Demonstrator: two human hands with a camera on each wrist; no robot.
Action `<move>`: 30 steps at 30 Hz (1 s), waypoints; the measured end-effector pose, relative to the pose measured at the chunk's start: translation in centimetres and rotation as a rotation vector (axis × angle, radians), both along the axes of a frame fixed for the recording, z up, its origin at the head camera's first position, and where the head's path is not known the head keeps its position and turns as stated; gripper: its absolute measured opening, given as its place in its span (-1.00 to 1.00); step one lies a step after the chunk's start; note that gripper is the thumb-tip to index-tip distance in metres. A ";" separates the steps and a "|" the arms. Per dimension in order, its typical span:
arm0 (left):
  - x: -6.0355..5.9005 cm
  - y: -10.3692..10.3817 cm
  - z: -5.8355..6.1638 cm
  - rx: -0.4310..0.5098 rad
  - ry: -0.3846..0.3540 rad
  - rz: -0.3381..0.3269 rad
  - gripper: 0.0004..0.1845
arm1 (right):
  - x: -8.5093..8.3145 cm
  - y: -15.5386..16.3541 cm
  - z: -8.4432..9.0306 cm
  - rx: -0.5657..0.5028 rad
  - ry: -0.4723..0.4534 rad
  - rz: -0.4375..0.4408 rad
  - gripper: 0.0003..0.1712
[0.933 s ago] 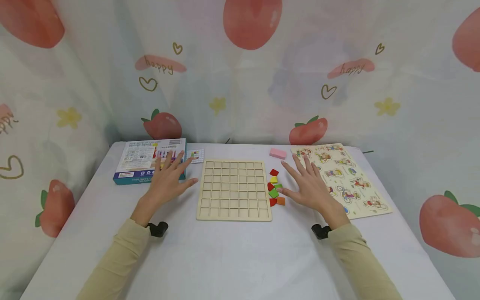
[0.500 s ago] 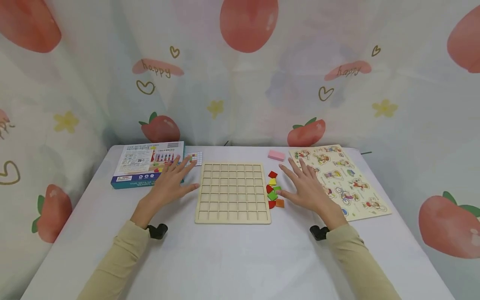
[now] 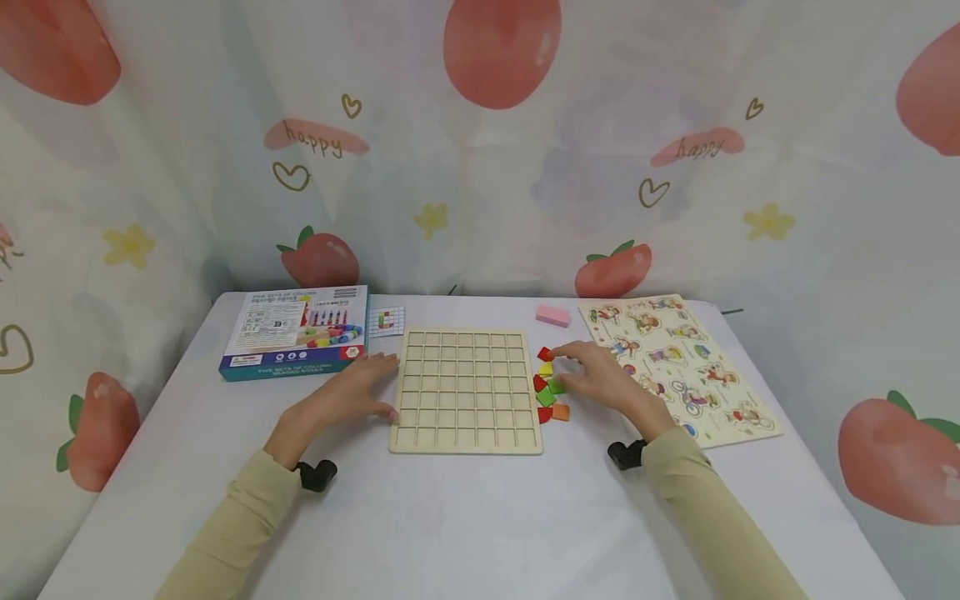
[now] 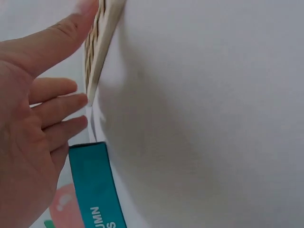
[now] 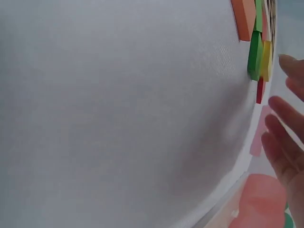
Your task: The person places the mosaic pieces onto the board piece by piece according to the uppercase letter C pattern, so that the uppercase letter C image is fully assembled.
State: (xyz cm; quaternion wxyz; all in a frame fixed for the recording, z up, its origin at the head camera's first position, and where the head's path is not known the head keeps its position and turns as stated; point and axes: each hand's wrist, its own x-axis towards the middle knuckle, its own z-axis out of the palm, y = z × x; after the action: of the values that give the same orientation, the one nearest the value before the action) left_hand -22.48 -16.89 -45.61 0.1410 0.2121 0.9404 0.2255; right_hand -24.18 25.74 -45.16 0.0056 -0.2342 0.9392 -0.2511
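The wooden grid board lies flat at the middle of the white table. The left hand rests on the table against the board's left edge; its fingers are straight and slightly spread, the thumb touching the board's edge, and it holds nothing. The right hand sits just right of the board, over a small cluster of coloured tiles: red, yellow, green and orange. Its fingers are lowered onto the tiles; whether they pinch one cannot be told, and the right wrist view shows the fingers loosely extended beside the tiles.

A blue box lies behind the left hand, apart from it, with a small pattern card just beside it. A pink block and a picture puzzle lie at the right rear.
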 end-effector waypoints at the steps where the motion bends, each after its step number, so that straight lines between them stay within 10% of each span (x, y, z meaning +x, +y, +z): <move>1: 0.1 0.1 -0.1 -0.018 -0.004 -0.008 0.06 | -0.2 -0.1 -0.1 -0.011 -0.002 0.001 -0.60; 14: 0.9 0.1 -0.8 0.051 -0.153 0.012 0.16 | -1.6 -1.4 -0.5 -0.021 -0.037 0.010 -0.75; 30: 0.8 -0.2 -1.2 0.103 -0.158 -0.008 0.19 | -2.2 -1.5 -0.1 0.043 -0.172 -0.103 -0.82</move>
State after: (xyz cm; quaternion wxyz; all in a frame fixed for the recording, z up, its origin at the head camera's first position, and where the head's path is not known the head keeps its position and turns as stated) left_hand -21.73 -17.12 -46.84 0.2044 0.2042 0.9127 0.2891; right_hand -26.38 24.26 -45.24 0.0781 -0.1629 0.9513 -0.2498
